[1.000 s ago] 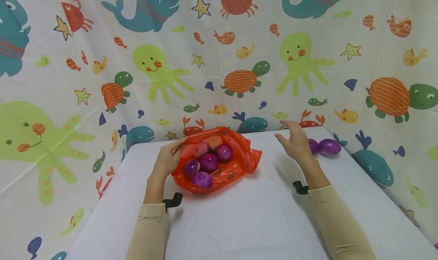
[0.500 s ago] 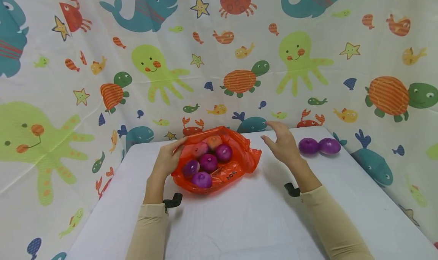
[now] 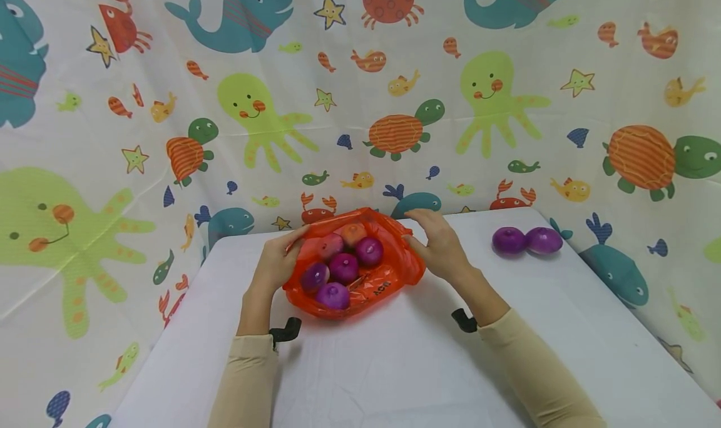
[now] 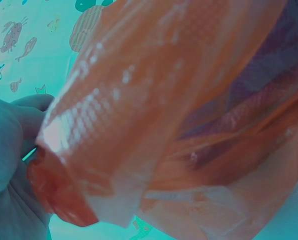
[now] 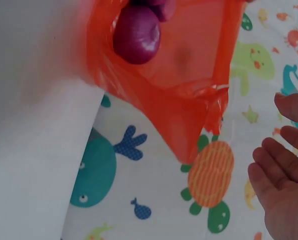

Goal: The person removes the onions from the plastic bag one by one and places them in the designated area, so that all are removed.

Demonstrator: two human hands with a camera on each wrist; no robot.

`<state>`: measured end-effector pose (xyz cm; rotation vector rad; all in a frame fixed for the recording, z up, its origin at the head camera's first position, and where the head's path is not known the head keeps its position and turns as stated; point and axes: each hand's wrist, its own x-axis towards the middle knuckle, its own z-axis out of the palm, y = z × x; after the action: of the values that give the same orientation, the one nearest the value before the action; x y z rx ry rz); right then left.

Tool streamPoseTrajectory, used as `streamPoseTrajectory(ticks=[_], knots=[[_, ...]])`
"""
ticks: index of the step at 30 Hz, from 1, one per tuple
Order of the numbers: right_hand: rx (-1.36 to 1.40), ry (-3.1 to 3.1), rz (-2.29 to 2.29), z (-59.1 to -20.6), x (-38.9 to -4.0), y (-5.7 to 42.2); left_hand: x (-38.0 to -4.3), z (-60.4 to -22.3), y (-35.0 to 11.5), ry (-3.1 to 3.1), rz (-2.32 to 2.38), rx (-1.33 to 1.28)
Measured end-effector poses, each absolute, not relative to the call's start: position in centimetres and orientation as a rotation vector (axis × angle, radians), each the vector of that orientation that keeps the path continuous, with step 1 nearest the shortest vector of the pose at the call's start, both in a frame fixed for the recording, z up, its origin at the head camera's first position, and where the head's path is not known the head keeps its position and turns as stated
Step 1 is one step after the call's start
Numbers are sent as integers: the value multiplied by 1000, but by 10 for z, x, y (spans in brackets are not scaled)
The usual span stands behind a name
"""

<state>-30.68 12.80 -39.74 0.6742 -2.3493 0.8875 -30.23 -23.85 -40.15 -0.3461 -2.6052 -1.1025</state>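
A red-orange plastic bag (image 3: 397, 262) lies on the table with its mouth spread open. Inside it are several purple onions (image 3: 344, 269), a pinkish round fruit (image 3: 330, 246) and an orange one (image 3: 353, 234). My left hand (image 3: 275, 260) holds the bag's left rim; in the left wrist view, bag film (image 4: 64, 192) sits between its thumb and fingers. At the bag's right end is my right hand (image 3: 442, 248), fingers spread and holding nothing. The right wrist view shows that palm (image 5: 286, 200) apart from the bag's loose edge (image 5: 184, 135).
Two purple onions (image 3: 526, 241) lie side by side at the table's back right. A white cloth covers the table (image 3: 394, 371). Behind its far edge hangs a sea-animal curtain (image 3: 338, 71), which also runs along both sides.
My right hand has moved left, from beside the two loose onions to the bag's right end. The left hand and the bag have stayed in place.
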Motion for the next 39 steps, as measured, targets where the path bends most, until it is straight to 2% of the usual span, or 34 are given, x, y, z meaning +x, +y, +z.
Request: streamPoseTrajectory(ticks=[24, 39], knots=[[871, -2292, 943, -403, -302, 82, -301, -401, -241, -2589, -1095, -367], [1028, -2354, 1032, -405, -290, 37, -303, -402, -241, -2577, -1094, -382]])
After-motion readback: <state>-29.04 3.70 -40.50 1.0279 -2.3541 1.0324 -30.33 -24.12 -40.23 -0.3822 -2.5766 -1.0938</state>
